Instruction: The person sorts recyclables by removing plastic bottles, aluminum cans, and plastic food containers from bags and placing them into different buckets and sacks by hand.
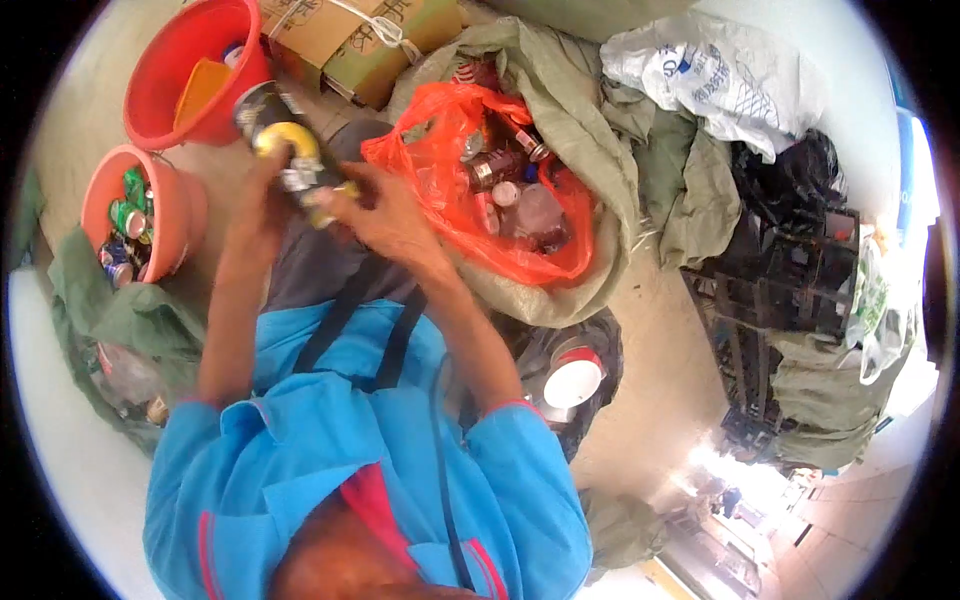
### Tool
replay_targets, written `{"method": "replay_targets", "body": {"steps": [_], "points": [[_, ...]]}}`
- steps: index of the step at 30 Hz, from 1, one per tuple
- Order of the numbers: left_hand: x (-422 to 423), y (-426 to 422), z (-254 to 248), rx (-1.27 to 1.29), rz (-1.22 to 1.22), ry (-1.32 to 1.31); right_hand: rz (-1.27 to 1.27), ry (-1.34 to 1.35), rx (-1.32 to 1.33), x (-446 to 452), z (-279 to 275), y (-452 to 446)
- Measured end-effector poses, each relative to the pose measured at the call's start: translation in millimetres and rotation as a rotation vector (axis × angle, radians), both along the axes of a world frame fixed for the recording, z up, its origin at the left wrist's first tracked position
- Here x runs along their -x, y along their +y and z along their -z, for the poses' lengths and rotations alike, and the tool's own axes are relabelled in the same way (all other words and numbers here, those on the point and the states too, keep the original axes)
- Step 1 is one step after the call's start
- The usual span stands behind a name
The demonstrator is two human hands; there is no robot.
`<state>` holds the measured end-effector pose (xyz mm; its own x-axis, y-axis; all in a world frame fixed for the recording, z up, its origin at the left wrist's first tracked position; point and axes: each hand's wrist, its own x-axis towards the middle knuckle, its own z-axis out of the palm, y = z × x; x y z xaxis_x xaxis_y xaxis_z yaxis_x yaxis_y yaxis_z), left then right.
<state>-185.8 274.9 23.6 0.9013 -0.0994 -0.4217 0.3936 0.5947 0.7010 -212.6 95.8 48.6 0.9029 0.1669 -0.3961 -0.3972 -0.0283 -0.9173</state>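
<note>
At 10 o'clock, a glossy, metallic-looking can (305, 155); at 11, a matt cardboard box (325, 35); at 12, a shiny, crinkled plastic bag (445, 105); at 1, a rough woven sack (592, 130).

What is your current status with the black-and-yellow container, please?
Left hand and right hand both on black-and-yellow container. Right at its near end. Open red bag close by; nothing visibly blocking.

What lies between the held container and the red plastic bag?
In the head view, the right hand lies between the held container and the red plastic bag; part of a dark trouser leg shows there too.
</note>
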Motion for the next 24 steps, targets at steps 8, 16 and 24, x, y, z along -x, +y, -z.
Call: {"method": "replay_targets", "body": {"steps": [8,16,24], "points": [[1,306,52,-0.328,-0.411,-0.07,0.525,-0.115,0.162,-35,100,-154],[21,436,147,-1.294,-0.172,0.299,0.345,0.192,0.992,-46,205,-189],[20,453,203,-1.956,0.053,0.097,0.573,0.281,0.757,-39,244,-179]]}}
